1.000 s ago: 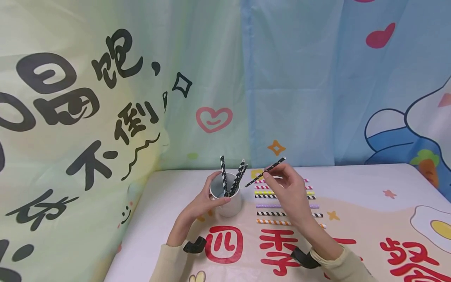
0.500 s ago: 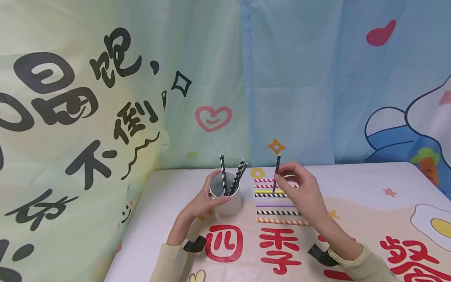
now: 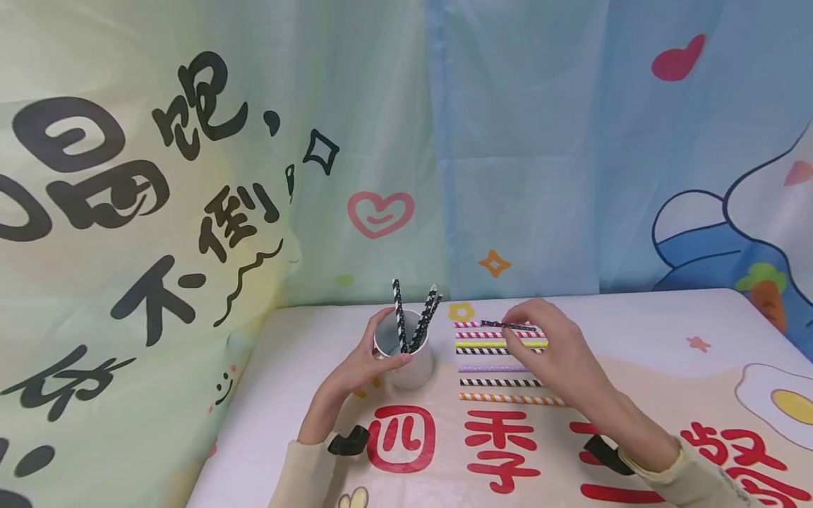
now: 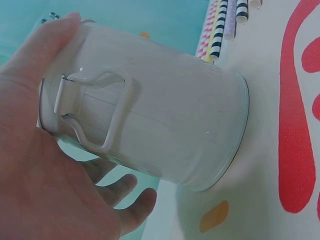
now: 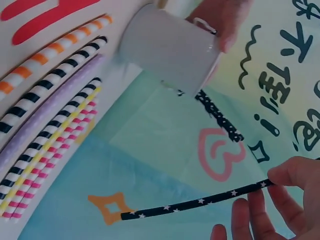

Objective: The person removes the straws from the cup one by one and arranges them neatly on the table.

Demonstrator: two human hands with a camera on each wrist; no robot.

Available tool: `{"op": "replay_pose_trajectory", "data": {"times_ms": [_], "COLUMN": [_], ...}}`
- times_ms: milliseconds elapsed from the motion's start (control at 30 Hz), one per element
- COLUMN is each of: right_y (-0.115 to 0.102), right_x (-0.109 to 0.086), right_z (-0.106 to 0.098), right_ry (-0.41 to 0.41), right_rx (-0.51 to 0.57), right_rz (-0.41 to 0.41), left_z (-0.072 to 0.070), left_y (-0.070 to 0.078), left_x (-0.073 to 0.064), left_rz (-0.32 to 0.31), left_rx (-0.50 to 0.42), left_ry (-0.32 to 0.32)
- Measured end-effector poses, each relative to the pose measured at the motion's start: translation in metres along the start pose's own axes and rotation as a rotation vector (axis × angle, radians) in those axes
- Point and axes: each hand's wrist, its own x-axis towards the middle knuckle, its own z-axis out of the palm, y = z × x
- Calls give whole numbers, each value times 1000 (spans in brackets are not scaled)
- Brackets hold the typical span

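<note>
My left hand [image 3: 358,367] grips a white enamel mug [image 3: 414,368] near its rim, with the thumb on the near side and the fingers around the far side. Several black and white paper straws [image 3: 424,321] lean in the mug. In the left wrist view the mug's handle [image 4: 120,112] faces the palm. Between thumb and fingertips my right hand [image 3: 555,353] pinches a black straw with white stars [image 5: 200,201]. That straw lies nearly level above the far end of a row of laid-out straws.
Right of the mug the row holds an orange-striped straw [image 3: 502,398], a black-striped one [image 3: 495,382], a lilac one [image 3: 489,369] and several others, parallel. The cloth [image 3: 673,374] has printed red characters. Behind stands a printed curtain [image 3: 521,141].
The right hand has moved right, away from the mug, with the starred straw. The straw has turned from slanted, through upright, to nearly level. The left hand keeps its hold on the mug.
</note>
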Motion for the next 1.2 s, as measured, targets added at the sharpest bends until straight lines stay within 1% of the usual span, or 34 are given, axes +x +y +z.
{"op": "replay_pose_trajectory", "data": {"times_ms": [133, 300, 467, 600, 767, 1033, 1200], "right_y": [6, 18, 34, 47, 58, 78, 88], "right_x": [0, 3, 5, 5, 0, -1, 0], "right_z": [2, 4, 1, -1, 1, -3, -6], "right_ry": [-13, -22, -57, -86, -131, -144, -159], "right_rx": [-84, -172, -242, -279, -312, -361, -396], "right_rz": [-21, -47, -44, -29, -9, 23, 22], "left_z": [-1, -1, -1, -1, -2, -2, -1], "left_y": [1, 3, 4, 4, -3, -2, -2], "left_x": [1, 4, 7, 7, 0, 1, 1], "left_rz": [1, 12, 19, 21, 9, 29, 7], "left_rx": [6, 8, 2, 3, 20, 45, 33], "left_ry": [-5, -6, -13, -13, -4, -6, -6]}}
